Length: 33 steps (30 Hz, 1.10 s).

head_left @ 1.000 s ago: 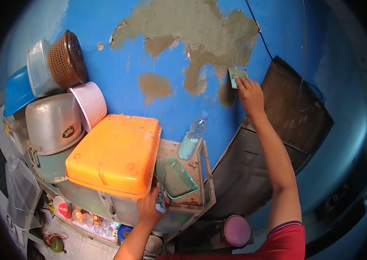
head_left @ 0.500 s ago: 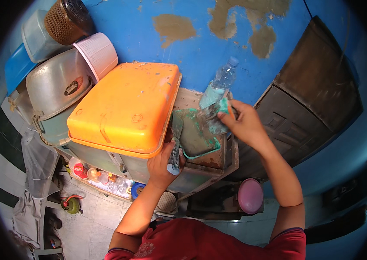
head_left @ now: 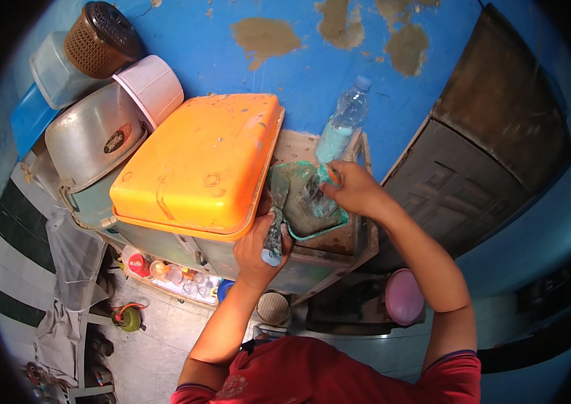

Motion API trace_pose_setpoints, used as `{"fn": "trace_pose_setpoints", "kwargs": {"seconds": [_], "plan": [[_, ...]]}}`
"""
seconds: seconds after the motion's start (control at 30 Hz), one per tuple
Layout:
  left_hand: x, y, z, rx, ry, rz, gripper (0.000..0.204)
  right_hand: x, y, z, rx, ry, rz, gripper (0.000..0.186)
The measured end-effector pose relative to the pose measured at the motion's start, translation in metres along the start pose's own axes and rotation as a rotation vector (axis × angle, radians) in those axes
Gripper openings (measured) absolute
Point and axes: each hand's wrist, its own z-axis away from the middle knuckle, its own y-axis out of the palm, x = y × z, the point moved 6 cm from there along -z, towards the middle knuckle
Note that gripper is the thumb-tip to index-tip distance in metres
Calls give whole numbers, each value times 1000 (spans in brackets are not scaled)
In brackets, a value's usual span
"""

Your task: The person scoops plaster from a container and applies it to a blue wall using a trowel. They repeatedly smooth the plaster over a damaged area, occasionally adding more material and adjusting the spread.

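A shallow green tray [head_left: 301, 234] holds grey, cement-like paste. My left hand [head_left: 256, 250] is closed around the grey-smeared handle of a putty knife [head_left: 280, 186], whose pale blue butt sticks out below the fist. Its broad blade reaches over the tray's left side. Thumb and fingers of my right hand [head_left: 356, 193] pinch a flat, teal-edged piece [head_left: 317, 198] coated in grey paste, low over the tray's right half. Its exact kind is unclear, and I cannot tell whether it touches the paste. Behind the tray stands a clear plastic bottle [head_left: 344, 128], partly filled with pale turquoise stuff.
An upturned orange basin [head_left: 187, 168] sits left of the tray on the cabinet [head_left: 315, 266]. Farther left are stacked a metal pot [head_left: 90, 131], a pink basket [head_left: 152, 87] and a brown basket [head_left: 97, 44]. Behind rises a blue wall [head_left: 198, 27] with grey patches; a dark door [head_left: 457, 185] is right.
My right hand has brought the teal-edged piece down and left, from beside the bottle to over the tray. My left hand keeps its hold on the putty knife. The whole view has shifted slightly.
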Motion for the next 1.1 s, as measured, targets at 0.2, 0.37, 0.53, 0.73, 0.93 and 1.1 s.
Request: {"fn": "trace_pose_setpoints", "kwargs": {"seconds": [0.2, 0.37, 0.53, 0.73, 0.93, 1.1], "plan": [[-1, -1, -1, 5, -12, -2, 38, -13, 10, -5, -43, -12, -57, 31], [-1, -1, -2, 2, -18, 5, 38, -4, 14, -3, -21, 12, -87, 29], [-1, -1, -1, 6, -12, 16, 38, -1, 22, -4, 65, 7, -167, 23], [-2, -1, -2, 8, -10, 1, 38, -3, 18, -2, 97, 21, -250, 14], [-1, 0, -2, 6, -12, 5, 38, -12, 16, 1, 196, 166, -399, 21], [-2, -1, -1, 7, -14, 12, 39, -9, 12, 4, 201, 194, -443, 26]]}}
